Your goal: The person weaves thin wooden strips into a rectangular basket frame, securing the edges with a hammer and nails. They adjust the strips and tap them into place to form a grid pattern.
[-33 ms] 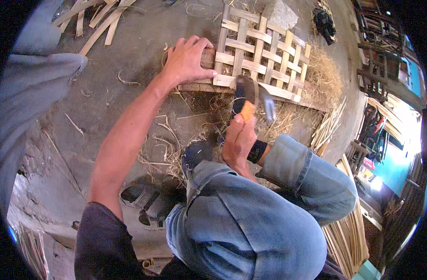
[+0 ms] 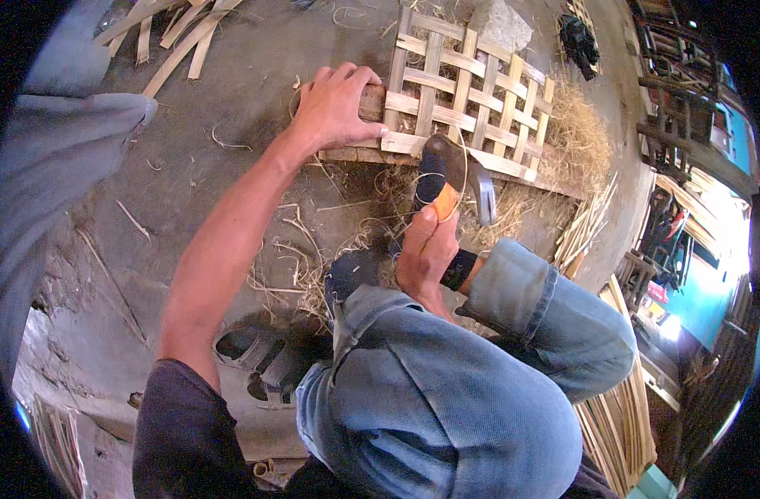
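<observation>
My left hand lies with fingers spread over the end of a wooden board, its thumb touching the near left corner of a woven lattice of flat pale strips. The lattice rests on the board. My right hand is closed on the orange handle of a claw hammer. The hammer's metal claw shows just off the lattice's near edge. A dark blue and brown shoe-like thing meets that edge and hides part of the hammer.
A pale stone block sits at the lattice's far side. Straw-like shavings lie right of it. Loose flat strips are at the far left, more strips at the lower right. My jeans-clad knee fills the near middle; a sandal is left of it.
The hammer's claw, blurred before, is now sharp and has shifted slightly right and nearer to me. My left hand and the lattice have hardly moved.
</observation>
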Motion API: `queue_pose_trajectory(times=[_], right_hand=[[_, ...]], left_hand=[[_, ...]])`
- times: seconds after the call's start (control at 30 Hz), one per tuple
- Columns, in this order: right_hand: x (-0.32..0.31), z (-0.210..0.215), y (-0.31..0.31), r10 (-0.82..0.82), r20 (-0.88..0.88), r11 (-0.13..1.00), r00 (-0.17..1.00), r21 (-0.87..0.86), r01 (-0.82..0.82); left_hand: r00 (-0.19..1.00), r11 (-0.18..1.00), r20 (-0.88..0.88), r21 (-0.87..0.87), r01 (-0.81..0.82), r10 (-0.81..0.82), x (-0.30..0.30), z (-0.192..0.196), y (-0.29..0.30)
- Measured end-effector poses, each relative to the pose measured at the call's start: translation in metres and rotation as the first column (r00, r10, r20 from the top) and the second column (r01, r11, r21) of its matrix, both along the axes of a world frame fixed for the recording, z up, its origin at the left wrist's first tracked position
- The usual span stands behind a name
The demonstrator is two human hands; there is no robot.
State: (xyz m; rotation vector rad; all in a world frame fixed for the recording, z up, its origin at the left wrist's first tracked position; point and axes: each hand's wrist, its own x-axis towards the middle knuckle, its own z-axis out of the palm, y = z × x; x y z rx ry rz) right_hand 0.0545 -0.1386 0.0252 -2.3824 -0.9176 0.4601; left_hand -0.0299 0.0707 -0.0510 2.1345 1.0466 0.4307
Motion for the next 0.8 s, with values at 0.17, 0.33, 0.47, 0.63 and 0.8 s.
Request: queue_pose_trajectory(times=[0.17,0.33,0.47,0.63,0.8], right_hand=[[0.001,0.008,0.008,0.058,-0.044,0.99,0.997,-0.123,-0.063],[0.001,0.007,0.004,0.029,-0.075,0.995,0.997,-0.093,-0.036],[0.008,0.0,-0.005,0.035,-0.03,0.999,0.999,-0.036,-0.036],[0.002,-0.011,-0.001,0.085,0.012,0.994,0.996,0.071,-0.086],[0.008,-0.008,0.0,0.0,-0.174,1.0,0.985,0.025,0.004]], left_hand=[[1.0,1.0,-0.011,0.005,0.021,-0.021,-0.003,-0.004,0.001],[0.991,0.999,0.136,0.031,-0.013,0.009,-0.02,-0.017,-0.005],[0.995,0.995,0.036,0.034,-0.097,0.096,-0.014,-0.006,-0.017],[0.997,0.995,-0.054,-0.07,-0.064,0.061,-0.018,-0.005,0.0],[0.969,0.959,0.217,-0.28,-0.051,0.115,0.002,-0.02,0.053]])
